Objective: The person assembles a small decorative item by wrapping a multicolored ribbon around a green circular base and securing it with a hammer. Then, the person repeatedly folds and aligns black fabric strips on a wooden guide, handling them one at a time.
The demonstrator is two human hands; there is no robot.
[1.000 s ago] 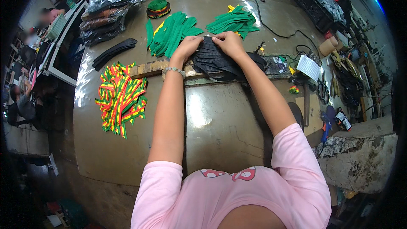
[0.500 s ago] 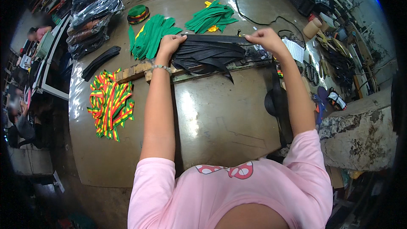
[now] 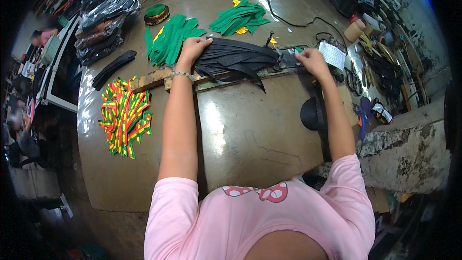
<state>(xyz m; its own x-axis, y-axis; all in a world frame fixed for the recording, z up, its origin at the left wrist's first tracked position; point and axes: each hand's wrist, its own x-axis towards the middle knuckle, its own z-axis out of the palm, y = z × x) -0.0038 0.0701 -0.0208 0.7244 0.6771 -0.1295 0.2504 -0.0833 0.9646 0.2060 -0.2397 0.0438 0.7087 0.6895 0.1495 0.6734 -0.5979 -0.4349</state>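
A pile of black strips lies fanned across a wooden bar on the table. My left hand is closed in a pinch at the left end of the topmost strips. Beyond the pile's right end, my right hand is closed too, its fingertips beside a small green piece; whether it grips that piece is too small to tell. A dark upright post stands just behind the pile's right end. Near my right forearm rests a black rounded thing.
Green strip bundles lie behind, next to a green round roll. Red, yellow and green ribbons are heaped at left, near a black strip bundle. Scissors and a white paper lie at right.
My right hand has moved right and slightly down, away from the black strips. The strip stretched between both hands no longer spans them. My left hand has stayed nearly in place.
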